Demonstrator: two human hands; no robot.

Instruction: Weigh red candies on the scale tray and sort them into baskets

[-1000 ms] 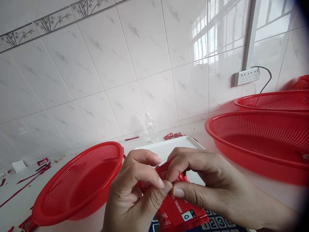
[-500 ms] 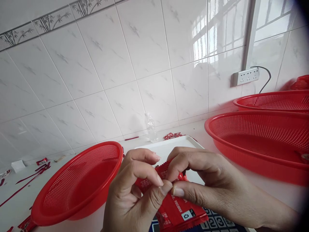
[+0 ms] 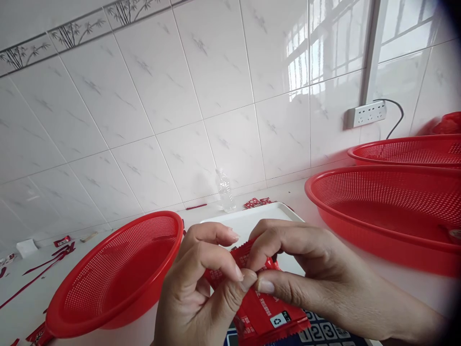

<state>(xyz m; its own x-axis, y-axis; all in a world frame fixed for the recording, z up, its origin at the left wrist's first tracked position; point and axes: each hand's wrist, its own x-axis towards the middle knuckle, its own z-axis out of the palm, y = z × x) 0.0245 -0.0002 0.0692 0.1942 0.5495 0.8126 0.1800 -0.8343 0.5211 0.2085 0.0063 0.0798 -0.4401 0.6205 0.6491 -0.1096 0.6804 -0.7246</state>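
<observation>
Between my two hands is a red printed packet (image 3: 264, 310) with crimped edges and a recycling mark near its lower edge. My left hand (image 3: 207, 278) pinches it by thumb and index finger, the other fingers curled. My right hand (image 3: 313, 269) grips it from the right, thumb in front and bent fingers over the top edge. The two thumb tips almost meet at the packet's middle. Beneath the packet is a weighing scale with a white tray (image 3: 248, 216) and a number keypad (image 3: 322, 330), partly hidden by my hands and the packet.
A red perforated basket (image 3: 115, 283) stands at left, and another red basket (image 3: 389, 216) at right with one more behind it. A clear bottle (image 3: 224, 192) and several small red packets (image 3: 256, 202) are by the tiled wall. Dark red strips (image 3: 43, 264) lie far left.
</observation>
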